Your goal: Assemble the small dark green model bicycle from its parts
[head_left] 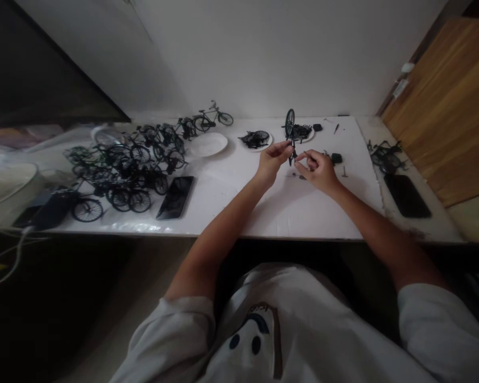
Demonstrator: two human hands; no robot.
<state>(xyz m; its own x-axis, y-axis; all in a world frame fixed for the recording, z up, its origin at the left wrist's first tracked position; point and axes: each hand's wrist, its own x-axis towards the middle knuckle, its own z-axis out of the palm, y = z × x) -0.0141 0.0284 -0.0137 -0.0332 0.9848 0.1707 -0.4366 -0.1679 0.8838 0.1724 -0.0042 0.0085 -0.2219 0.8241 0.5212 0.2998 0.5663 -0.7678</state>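
Over the white board, my left hand (272, 164) pinches a dark model bicycle (290, 123) between thumb and fingers. The bicycle is held upright, one spoked wheel at its top; my fingers hide part of its frame. My right hand (318, 169) is closed at the lower end of the bicycle, thumb and forefinger together. Whatever small part sits in that pinch is too small to make out. Behind the bicycle, a white plate (312, 138) bears dark bicycle parts (301, 132). Left of it, another plate (268, 144) holds more parts (255, 139) with a wheel among them.
Many finished model bicycles (120, 165) crowd the left side, one standing (213, 118) at the back. A bare white plate (208, 144) lies beside them. Phones lie at left (176, 198) and right (407, 196). A small dark green block (336, 158) is near my right hand. A wooden panel (447, 106) leans at right.
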